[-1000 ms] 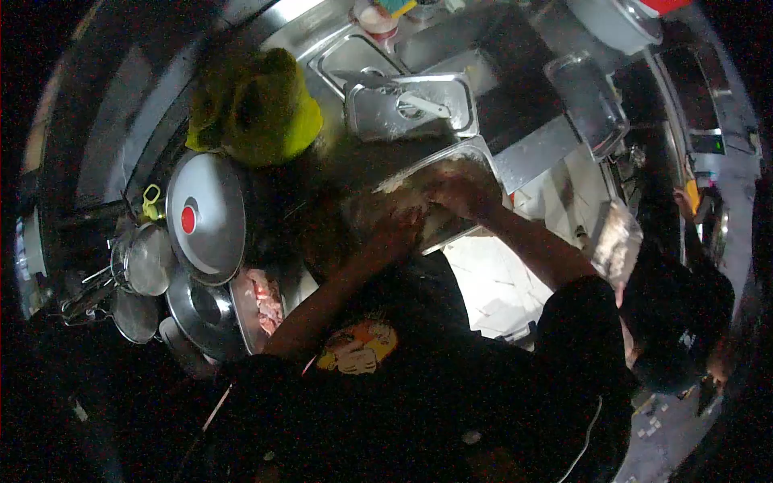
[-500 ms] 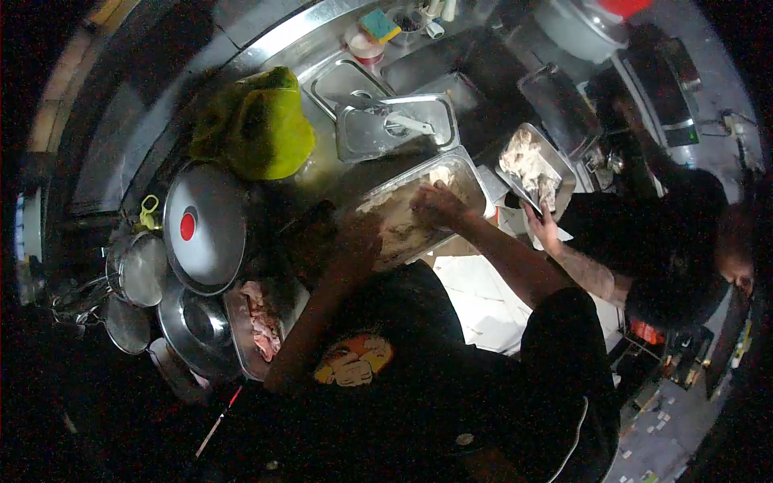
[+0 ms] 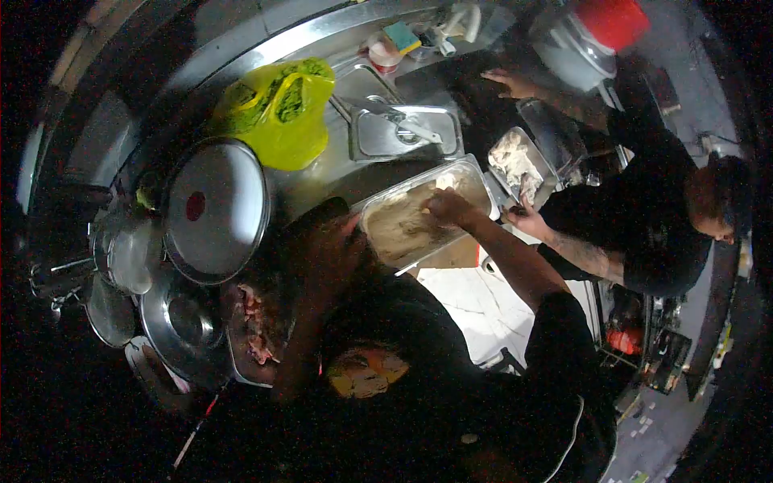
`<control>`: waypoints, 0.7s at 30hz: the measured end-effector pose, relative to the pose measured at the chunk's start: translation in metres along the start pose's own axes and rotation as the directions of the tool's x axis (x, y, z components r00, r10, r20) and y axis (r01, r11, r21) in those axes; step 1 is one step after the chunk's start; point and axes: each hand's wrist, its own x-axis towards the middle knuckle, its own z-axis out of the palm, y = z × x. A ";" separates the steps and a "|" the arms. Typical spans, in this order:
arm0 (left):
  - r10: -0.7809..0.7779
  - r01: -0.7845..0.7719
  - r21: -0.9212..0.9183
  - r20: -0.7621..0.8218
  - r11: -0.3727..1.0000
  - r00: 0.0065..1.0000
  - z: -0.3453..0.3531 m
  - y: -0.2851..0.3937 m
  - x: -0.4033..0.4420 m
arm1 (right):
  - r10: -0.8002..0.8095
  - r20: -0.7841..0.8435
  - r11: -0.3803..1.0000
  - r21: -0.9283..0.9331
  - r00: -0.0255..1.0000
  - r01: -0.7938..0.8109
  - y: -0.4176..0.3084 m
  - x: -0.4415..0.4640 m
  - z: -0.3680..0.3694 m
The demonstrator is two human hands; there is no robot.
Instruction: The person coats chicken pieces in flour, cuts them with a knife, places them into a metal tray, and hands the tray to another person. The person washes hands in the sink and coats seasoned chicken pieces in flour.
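A deep metal pan with pale, flour-like powder inside stands in front of me. My right hand is inside it with curled fingers at the powder. Whatever lies between those fingers is too small to make out. At the pan's left corner, my left hand is in deep shadow; its fingers appear to grip the rim. Just right of the pan, another person's hand is at a smaller metal pan of whitish coated pieces.
Left are a yellow-green bag, a round lid, strainers and a tray of raw meat. Behind sits a metal lid with a white-handled utensil. A co-worker stands right, one hand reaching over the back counter.
My left hand has moved from over the powder to the pan's left corner. The co-worker's smaller pan has come down beside mine, and their other hand now reaches across the back. My view has shifted.
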 end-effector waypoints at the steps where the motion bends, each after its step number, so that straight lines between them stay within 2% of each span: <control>1: -0.041 0.043 -0.067 0.036 0.997 0.999 -0.006 0.001 0.001 | -0.078 -0.012 0.995 -0.062 0.997 0.077 0.019 0.013 0.030; 2: -0.076 0.086 -0.134 0.079 0.987 0.994 -0.010 -0.001 0.000 | -0.152 -0.018 0.981 -0.121 0.988 0.149 0.031 0.020 0.046; 5: -0.046 0.048 -0.080 0.025 0.996 0.999 -0.001 -0.021 -0.012 | -0.301 0.027 0.948 -0.100 0.953 0.302 0.031 0.020 0.032; 8: -0.011 0.007 -0.090 -0.037 0.996 0.999 -0.002 -0.030 -0.020 | -0.323 -0.006 0.946 0.033 0.946 0.323 0.026 0.020 0.025; 11: 0.056 -0.057 -0.054 -0.026 0.997 0.998 -0.028 -0.014 -0.019 | -0.178 0.094 0.980 0.105 0.979 0.168 0.022 0.015 0.028; 13: 0.014 -0.014 -0.116 -0.003 0.993 1.000 -0.023 -0.022 -0.022 | -0.048 0.154 0.971 0.240 0.987 0.009 0.010 0.004 0.009; 14: -0.003 0.004 -0.146 0.011 0.989 1.000 -0.020 -0.025 -0.023 | 0.007 0.183 0.933 0.351 0.983 -0.072 0.003 -0.001 0.000; 16: -0.138 0.184 -0.264 0.181 0.947 0.974 -0.019 -0.024 -0.017 | 0.104 0.238 0.772 0.593 0.966 -0.229 0.003 -0.008 -0.002; 17: -0.189 0.271 -0.307 0.271 0.912 0.944 -0.017 -0.022 -0.010 | 0.094 0.138 0.703 0.691 0.986 -0.164 0.003 -0.018 -0.003; 18: -0.134 0.228 -0.388 0.255 0.893 0.958 -0.007 -0.023 -0.002 | 0.084 0.038 0.630 0.772 0.996 -0.082 -0.003 -0.028 -0.010; 20: -0.026 0.140 -0.548 0.210 0.825 0.977 0.023 -0.029 0.016 | 0.102 -0.141 0.668 0.743 0.985 0.038 -0.023 -0.046 -0.030; 21: 0.027 0.104 -0.538 0.229 0.836 0.973 0.034 -0.025 0.027 | 0.105 -0.225 0.691 0.717 0.969 0.092 -0.028 -0.054 -0.036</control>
